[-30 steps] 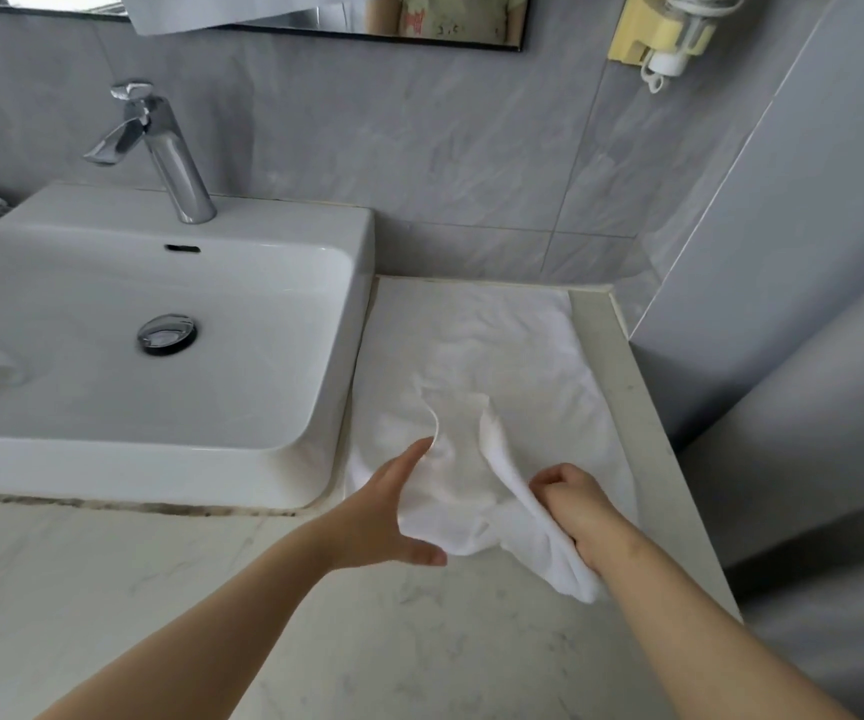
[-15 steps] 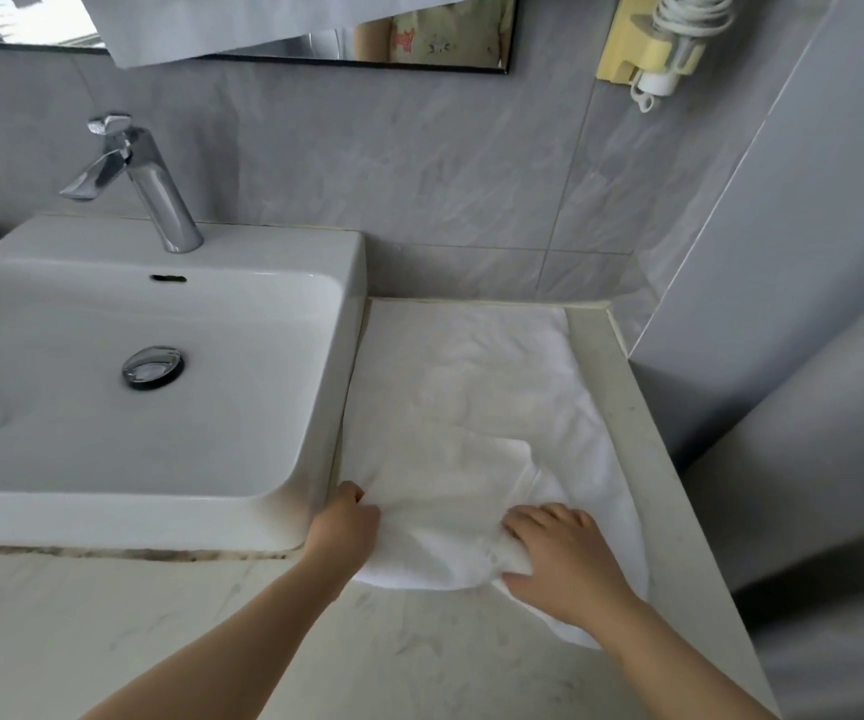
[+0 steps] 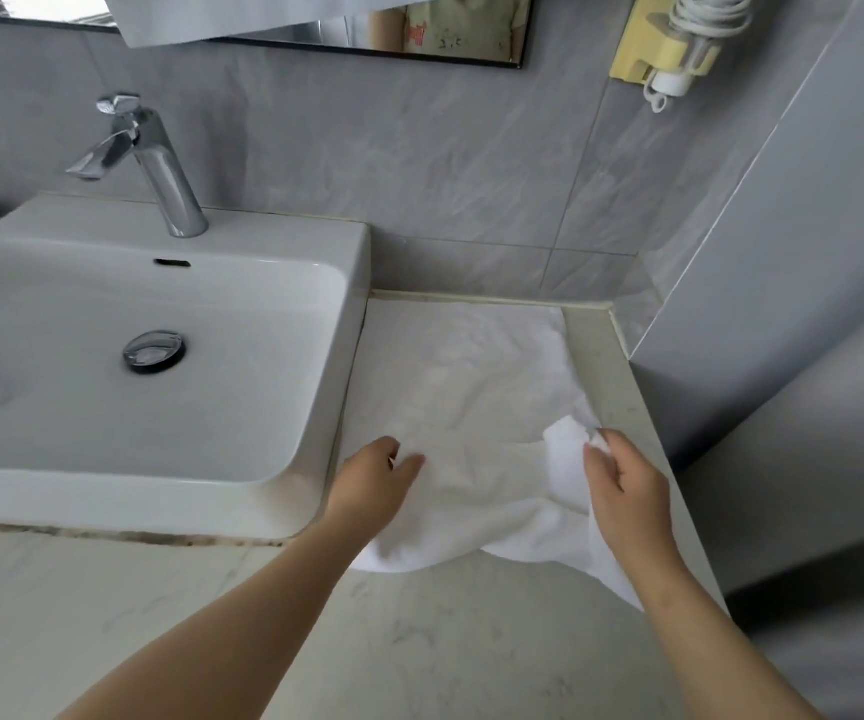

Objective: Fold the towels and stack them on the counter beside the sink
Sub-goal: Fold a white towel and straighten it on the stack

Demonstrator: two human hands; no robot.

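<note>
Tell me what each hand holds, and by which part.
The right hand pinches the towel by a lifted fold near its right edge. The left hand rests on its left side; a grip cannot be told.

Soft, even daylight — faint shadows, slight blur, wide-angle edges bowed.

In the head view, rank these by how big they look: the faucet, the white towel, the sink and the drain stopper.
1. sink: largest, even though the left edge of the picture cuts it off
2. white towel: spread on the counter, clearly smaller than the sink
3. faucet
4. drain stopper: smallest
</note>
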